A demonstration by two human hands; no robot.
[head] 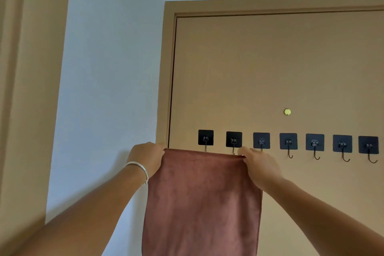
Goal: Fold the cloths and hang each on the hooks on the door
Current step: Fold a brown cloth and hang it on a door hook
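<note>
Head view, nearest first: two bare forearms reach up and forward, the left one with a bangle (143,169) at the wrist. The left hand (148,157) pinches the top left corner of a brown cloth (202,199), fingers curled over its edge; the right hand (256,164) grips the top right corner the same way. Between them the top edge is pulled taut and runs level, left to right, while the folded length hangs straight down out of view at the bottom, so the long axis is vertical. Just behind the cloth is the door (270,72), with a row of seven black stick-on hooks (288,147) across it. The top edge sits right at the level of the hook tips under the two leftmost pads, and their lower ends are hidden behind it; whether the cloth is already caught on either one cannot be told. The right hand covers the bottom of the third hook. The four hooks to the right are bare. My judgement is that the coming move turns on this edge against those two hooks: they lie between the hands, a little nearer the right one, so the edge needs lifting slightly and lowering onto them. Further back are the door frame (166,72), a small yellow disc (287,112) on the door and a pale wall (112,58).
</note>
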